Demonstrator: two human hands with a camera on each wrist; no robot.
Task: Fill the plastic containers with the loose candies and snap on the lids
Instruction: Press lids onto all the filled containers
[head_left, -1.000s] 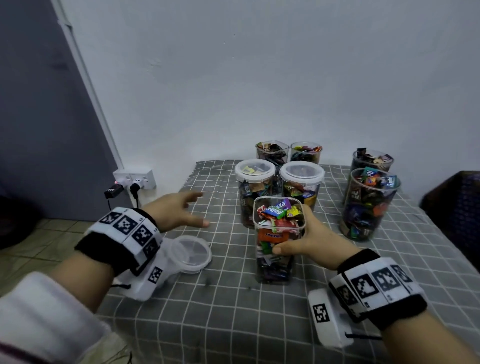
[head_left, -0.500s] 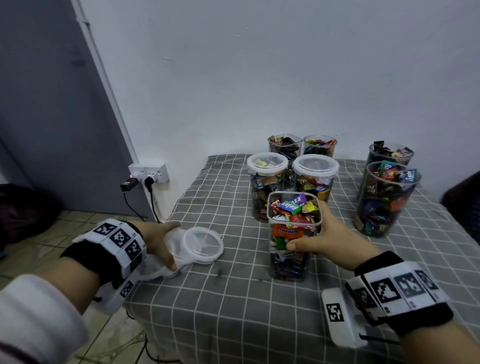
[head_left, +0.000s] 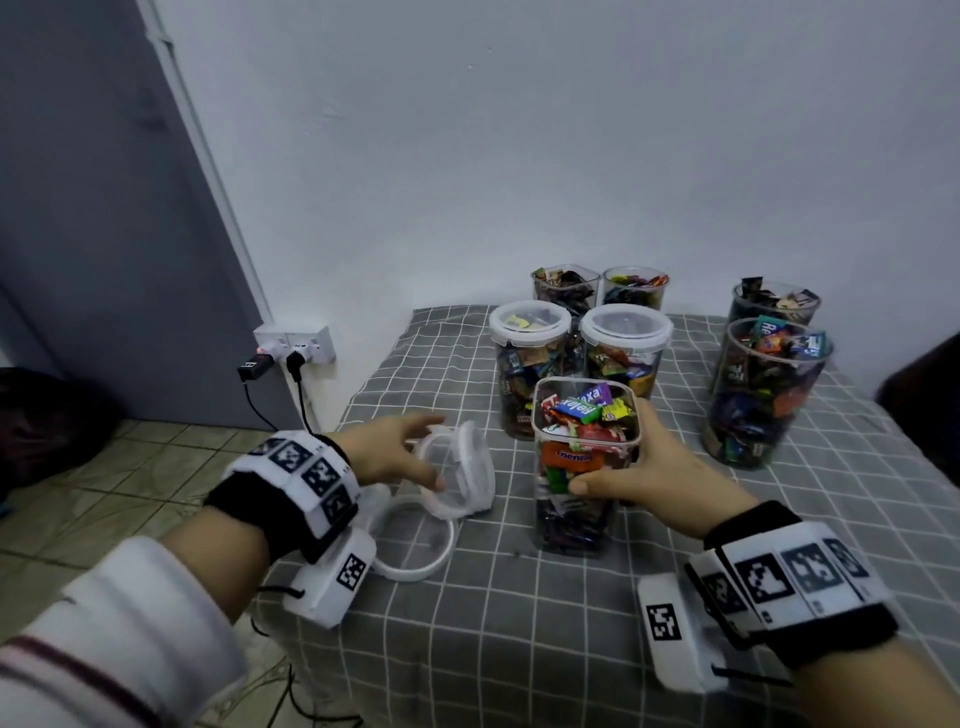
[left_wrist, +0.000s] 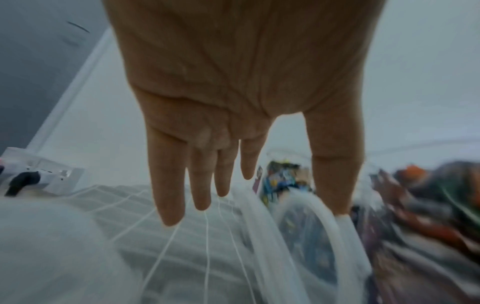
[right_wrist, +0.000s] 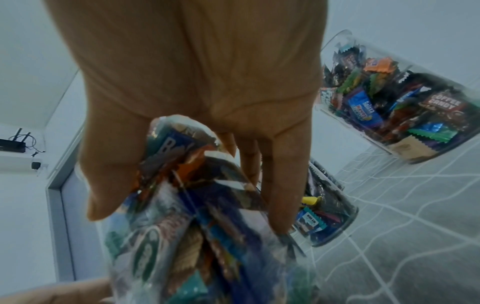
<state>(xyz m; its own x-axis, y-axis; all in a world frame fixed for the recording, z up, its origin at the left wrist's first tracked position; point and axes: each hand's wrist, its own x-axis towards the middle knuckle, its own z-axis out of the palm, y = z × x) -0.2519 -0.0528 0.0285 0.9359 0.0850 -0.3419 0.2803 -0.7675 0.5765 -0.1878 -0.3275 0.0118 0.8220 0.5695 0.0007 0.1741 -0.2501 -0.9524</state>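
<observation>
A square clear container (head_left: 582, 519) (right_wrist: 207, 226), packed with wrapped candies up to its open top, stands on the checked tablecloth (head_left: 519, 623). My right hand (head_left: 608, 452) (right_wrist: 189, 220) grips it around the upper part, thumb in front and fingers behind. To its left, my left hand (head_left: 434, 452) (left_wrist: 272, 205) holds a translucent white lid (head_left: 462, 478) (left_wrist: 298, 236) tipped up on its edge, between thumb and outstretched fingers. A second lid (head_left: 415, 545) lies flat near the table's left edge, partly under my left wrist.
Two lidded candy containers (head_left: 530, 332) (head_left: 626, 332) stand just behind the open one, with two open ones (head_left: 566, 286) (head_left: 636, 283) at the wall. Two large round open jars (head_left: 769, 395) (head_left: 774, 306) stand at the right. A wall socket (head_left: 296, 345) with plugs is left of the table.
My left hand went down to the lids at the table's left edge, took one, and has raised it on edge toward the open container. My right hand has kept its hold.
</observation>
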